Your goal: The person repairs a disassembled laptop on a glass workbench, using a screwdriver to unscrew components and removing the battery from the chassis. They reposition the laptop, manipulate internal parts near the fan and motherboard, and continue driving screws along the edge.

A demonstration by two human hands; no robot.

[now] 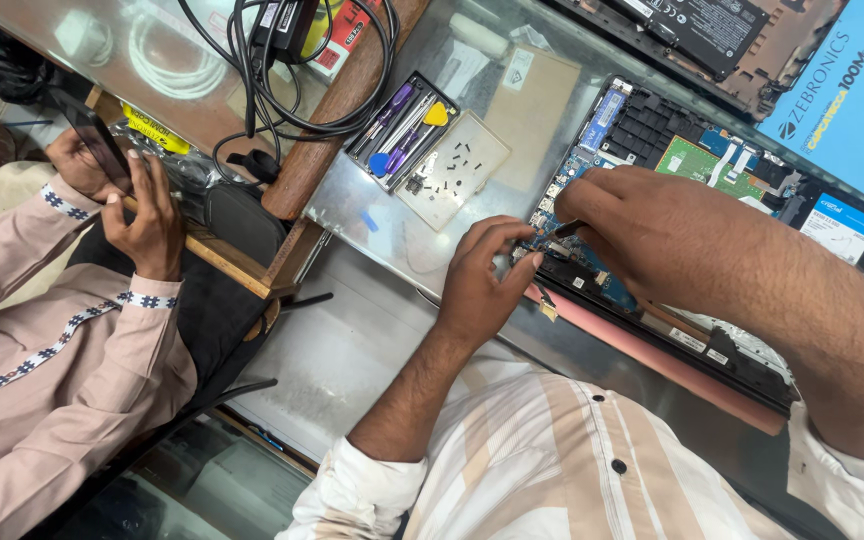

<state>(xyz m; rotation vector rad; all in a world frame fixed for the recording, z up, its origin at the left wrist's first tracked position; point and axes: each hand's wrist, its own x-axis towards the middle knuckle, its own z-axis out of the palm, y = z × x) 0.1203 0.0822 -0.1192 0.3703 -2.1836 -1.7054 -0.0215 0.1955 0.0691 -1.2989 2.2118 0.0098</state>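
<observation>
An opened laptop [712,345] lies on a glass counter with its blue circuit board [607,110] and green parts exposed. My left hand [482,285] pinches something small at the laptop's near-left corner with thumb and forefinger. My right hand [642,225] reaches in from the right, fingers closed around a thin dark tool [566,228] whose tip points at the same corner. The two hands nearly touch there. What the left fingers pinch is too small to make out.
A case of purple-handled tools [399,120] and a clear tray of small black screws [457,165] sit left of the laptop. Black cables [297,95] coil on a wooden ledge. A second person in a pink shirt [42,360] holds a phone [97,140] at left. A blue box [852,100] stands top right.
</observation>
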